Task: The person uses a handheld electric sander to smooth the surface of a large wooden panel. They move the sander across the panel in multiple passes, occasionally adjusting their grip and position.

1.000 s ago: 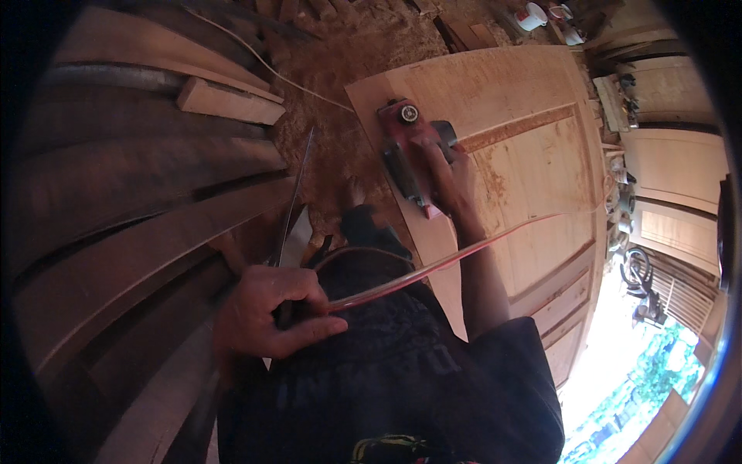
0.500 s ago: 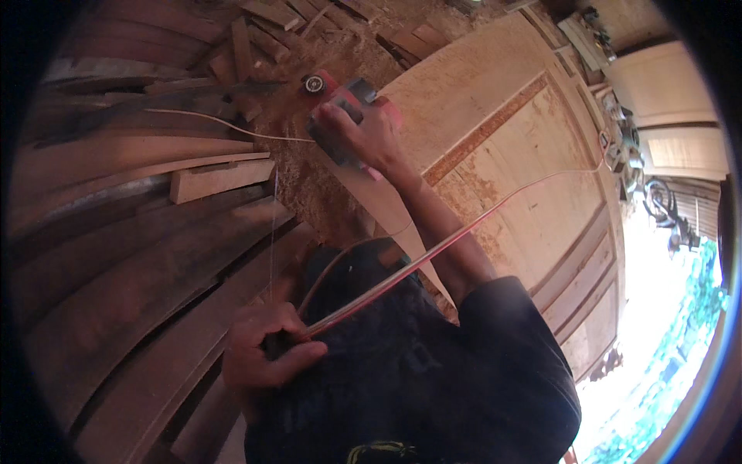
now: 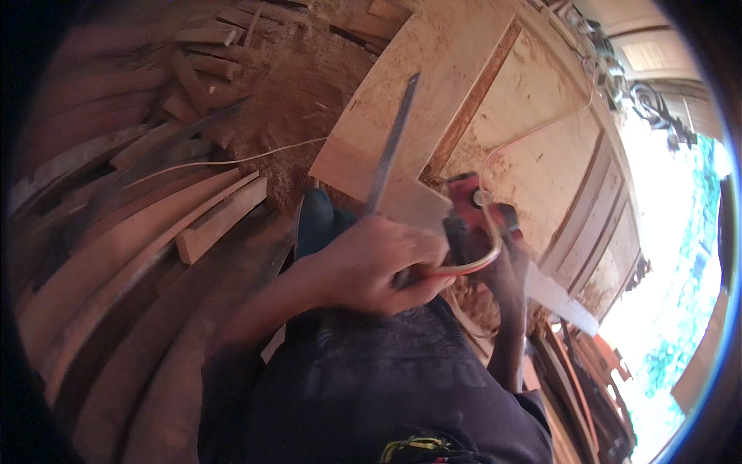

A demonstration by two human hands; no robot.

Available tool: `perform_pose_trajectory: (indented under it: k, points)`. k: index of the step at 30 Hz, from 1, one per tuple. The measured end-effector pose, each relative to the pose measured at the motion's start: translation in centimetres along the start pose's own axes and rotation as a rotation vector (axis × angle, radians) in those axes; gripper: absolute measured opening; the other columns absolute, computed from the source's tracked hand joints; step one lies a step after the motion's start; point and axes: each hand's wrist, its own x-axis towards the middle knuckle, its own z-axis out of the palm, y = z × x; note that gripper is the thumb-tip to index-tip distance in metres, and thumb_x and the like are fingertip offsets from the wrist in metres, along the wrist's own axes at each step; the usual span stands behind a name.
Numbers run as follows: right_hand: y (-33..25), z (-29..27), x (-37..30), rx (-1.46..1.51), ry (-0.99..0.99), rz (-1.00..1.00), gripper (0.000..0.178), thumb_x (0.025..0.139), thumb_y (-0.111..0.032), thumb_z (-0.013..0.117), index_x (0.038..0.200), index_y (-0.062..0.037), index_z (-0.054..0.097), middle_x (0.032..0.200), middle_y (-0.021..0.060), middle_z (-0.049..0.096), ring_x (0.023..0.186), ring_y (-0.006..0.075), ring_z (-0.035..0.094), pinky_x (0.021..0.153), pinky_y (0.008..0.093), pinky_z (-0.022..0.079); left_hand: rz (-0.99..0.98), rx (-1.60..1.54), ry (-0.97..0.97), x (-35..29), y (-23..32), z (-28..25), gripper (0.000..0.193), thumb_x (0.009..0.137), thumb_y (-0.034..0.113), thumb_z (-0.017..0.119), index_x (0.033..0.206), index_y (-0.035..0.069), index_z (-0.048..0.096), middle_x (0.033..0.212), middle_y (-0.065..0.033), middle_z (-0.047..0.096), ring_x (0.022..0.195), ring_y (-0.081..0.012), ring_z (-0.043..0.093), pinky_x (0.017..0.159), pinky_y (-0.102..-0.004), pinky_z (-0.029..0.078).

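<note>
A red-and-black power tool, apparently an electric planer (image 3: 466, 199), is at the right of my body, over the wooden panel's near edge. My right hand (image 3: 506, 267) is closed around it, though blurred and partly hidden. In front of my torso, my left hand (image 3: 398, 259) is closed on a clear-and-reddish cord (image 3: 488, 259), which loops up past the planer. Beyond this hand a long, narrow grey strip (image 3: 394, 143) extends over the panel; whether my fingers hold it, I cannot tell. The large wooden panel (image 3: 533, 100) carries shavings and a grooved strip.
Long dark planks (image 3: 116, 340) lie at the left, with a short wooden block (image 3: 220, 220) on them. Sawdust and offcuts (image 3: 197, 81) cover the far-left ground. A thin pale cord (image 3: 232, 161) crosses there. More boards (image 3: 572, 379) stand at the lower right.
My right hand has brought the planer from the panel's far left end back toward my right side. My left hand has risen rightward with the cord, now slack. The grey strip has appeared.
</note>
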Motion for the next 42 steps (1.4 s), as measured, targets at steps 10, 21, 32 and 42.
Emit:
perform_pose_trajectory:
  k: [10,21,32,42]
  points:
    - [-3.7,6.9,-13.0,0.357,0.527,0.447,0.057,0.106,-0.052,0.061,0.122,0.0008,0.074,0.079,0.0016,0.062,0.068,0.0117,0.056,0.062,0.0307,0.045,0.111,-0.031,-0.276,-6.1,-19.5,1.3,0.021,0.089,0.023,0.077,0.087,0.007,0.063,0.085,-0.0158,0.065,0.082,-0.0426,0.068,0.072,-0.0520,0.053]
    - [-9.8,15.7,-16.3,0.742,0.727,0.530,0.057,0.106,-0.059,0.061,0.099,-0.0032,0.067,0.061,-0.0032,0.044,0.047,0.0098,0.042,0.045,0.0287,0.033,0.086,-0.180,-0.385,-6.0,-20.3,-1.0,0.022,0.086,0.022,0.076,0.086,0.004,0.064,0.084,-0.0170,0.067,0.083,-0.0417,0.069,0.073,-0.0511,0.053]
    - [-7.9,23.1,-13.7,0.581,0.658,0.405,0.053,0.111,-0.042,0.059,0.125,0.0068,0.073,0.098,0.0062,0.073,0.091,0.0141,0.065,0.082,0.0303,0.052,-0.019,-0.115,0.049,-3.9,-14.3,-15.5,0.028,0.089,0.009,0.085,0.076,0.009,0.060,0.072,0.0009,0.062,0.063,-0.0070,0.056,0.055,-0.0279,0.044]
    - [-11.2,23.9,-6.4,0.526,0.493,0.324,0.053,0.106,-0.049,0.061,0.092,0.0005,0.075,0.074,0.0006,0.063,0.070,0.0126,0.055,0.064,0.0344,0.045,-0.170,0.125,0.359,-3.8,-12.4,-25.4,0.038,0.094,0.005,0.082,0.076,0.012,0.049,0.073,0.0090,0.047,0.067,-0.0023,0.041,0.060,-0.0234,0.035]
